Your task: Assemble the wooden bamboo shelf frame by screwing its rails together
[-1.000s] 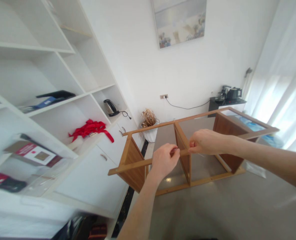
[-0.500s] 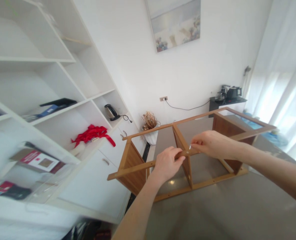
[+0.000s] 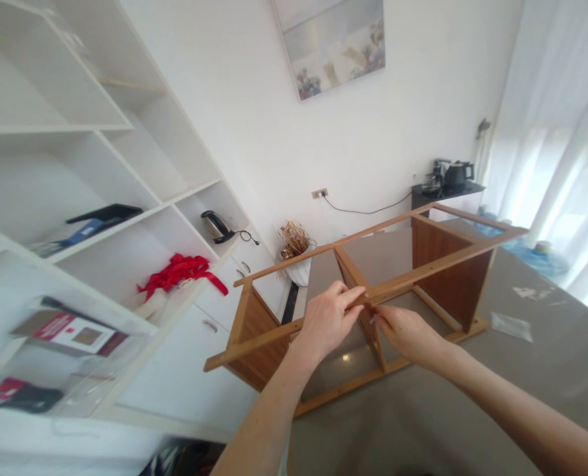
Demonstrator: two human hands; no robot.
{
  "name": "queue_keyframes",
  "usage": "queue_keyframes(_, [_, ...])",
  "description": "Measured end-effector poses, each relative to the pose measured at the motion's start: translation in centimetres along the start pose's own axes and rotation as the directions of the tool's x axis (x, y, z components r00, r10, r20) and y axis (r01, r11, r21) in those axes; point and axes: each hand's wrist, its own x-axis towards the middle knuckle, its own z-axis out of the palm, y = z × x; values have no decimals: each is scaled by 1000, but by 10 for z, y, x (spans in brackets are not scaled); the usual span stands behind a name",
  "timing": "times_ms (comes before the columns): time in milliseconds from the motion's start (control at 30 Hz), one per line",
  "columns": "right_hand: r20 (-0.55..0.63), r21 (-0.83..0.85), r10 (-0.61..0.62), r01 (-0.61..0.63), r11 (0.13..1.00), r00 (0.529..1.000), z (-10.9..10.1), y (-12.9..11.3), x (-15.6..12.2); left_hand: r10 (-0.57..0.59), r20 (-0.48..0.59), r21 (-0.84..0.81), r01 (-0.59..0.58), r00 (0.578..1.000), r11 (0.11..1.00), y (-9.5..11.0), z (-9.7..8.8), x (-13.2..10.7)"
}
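A wooden shelf frame (image 3: 442, 264) lies on its side on the grey table, with a divider board (image 3: 350, 271) across its middle. My left hand (image 3: 329, 317) is closed around the upper near rail, just left of where the divider meets it. Just below that joint is my right hand (image 3: 405, 334), its thumb and fingers pinched together beside the divider. A tiny pale piece shows at these fingertips, too small to name. A small round fastener or hole sits in the rail at the joint, close to the left fingertips.
A clear plastic bag (image 3: 512, 326) lies on the table (image 3: 452, 416) at the right. Blue water bottles (image 3: 542, 258) stand beyond the table, by the curtain. White shelving (image 3: 139, 225) with a kettle (image 3: 217, 227) and red ribbon (image 3: 179, 274) fills the left. A dried plant (image 3: 294, 239) stands behind.
My right hand has moved down from above the rail to below it, beside the divider. My left hand keeps its hold on the rail. The view has shifted slightly.
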Motion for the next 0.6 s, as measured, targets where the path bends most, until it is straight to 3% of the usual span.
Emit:
queue_keyframes(267, [-119,-267,79,-108,958,990,-6,-16,5,83,-33,17,-82,996,996,4,4,4])
queue_keyframes(600, [-182,-304,86,-140,942,979,-7,-16,8,53,-61,-103,-59,997,993,4,8,4])
